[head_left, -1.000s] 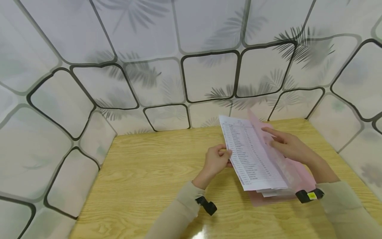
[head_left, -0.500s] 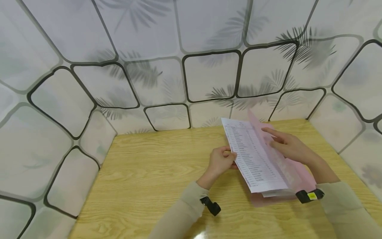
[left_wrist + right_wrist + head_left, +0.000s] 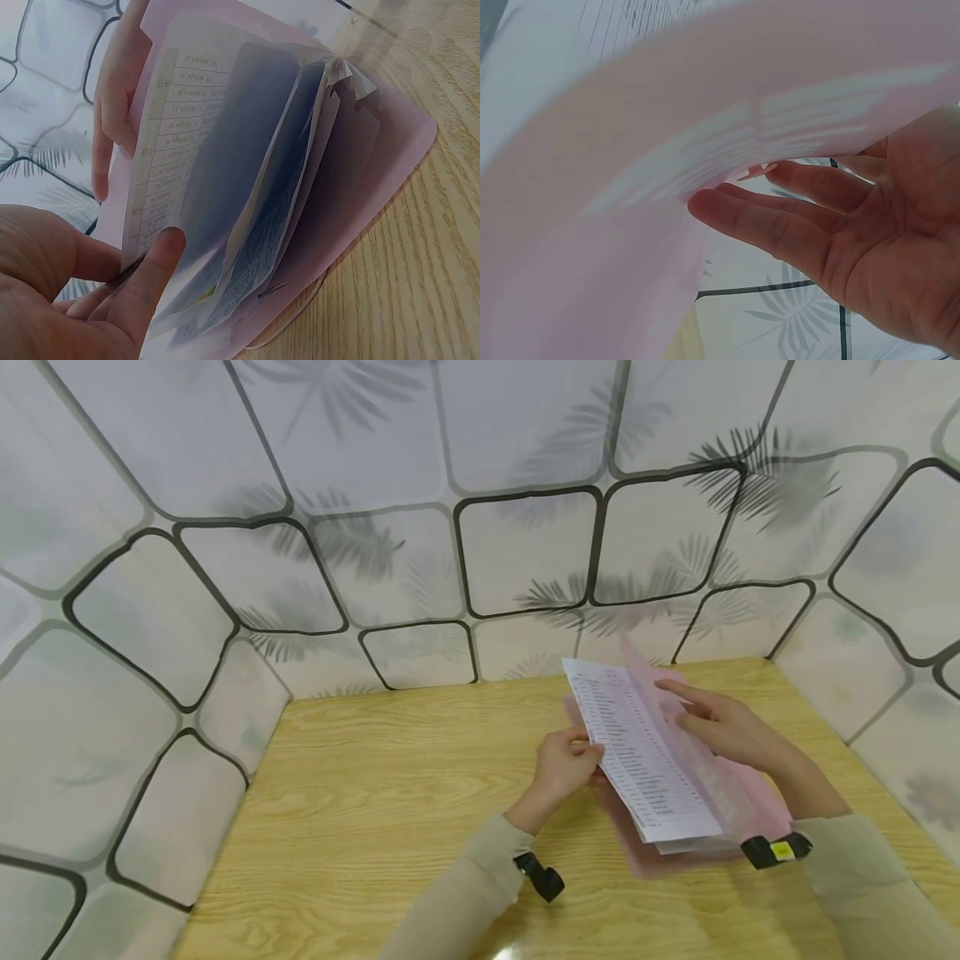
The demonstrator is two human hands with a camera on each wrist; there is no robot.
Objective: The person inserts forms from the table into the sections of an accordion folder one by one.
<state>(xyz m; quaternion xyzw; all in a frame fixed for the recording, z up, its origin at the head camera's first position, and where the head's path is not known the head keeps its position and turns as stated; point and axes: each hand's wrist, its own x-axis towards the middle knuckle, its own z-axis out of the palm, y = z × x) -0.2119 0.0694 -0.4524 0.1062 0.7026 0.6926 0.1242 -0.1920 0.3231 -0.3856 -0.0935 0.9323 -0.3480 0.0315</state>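
Observation:
A pink translucent folder (image 3: 757,793) lies on the wooden table with its front flap raised toward the right. Printed sheets (image 3: 630,752) stand tilted at its opening, several layers of them fanned out in the left wrist view. My left hand (image 3: 566,768) pinches the left edge of the front sheet between thumb and fingers; a table of text shows on that sheet (image 3: 180,120). My right hand (image 3: 720,727) rests against the outside of the pink flap (image 3: 630,247), fingers mostly straight, fingertips touching it in the right wrist view.
The wood-grain table (image 3: 390,793) extends left of the folder. Pale patterned curtain walls (image 3: 405,568) enclose the table at the back and both sides. A dark strap device (image 3: 540,877) sits on the left wrist, another wrist device (image 3: 776,850) on the right.
My left hand has moved right with the sheet's edge, tilting the sheets toward the flap. More of the folder's pink back panel shows at the left. The right hand holds its place.

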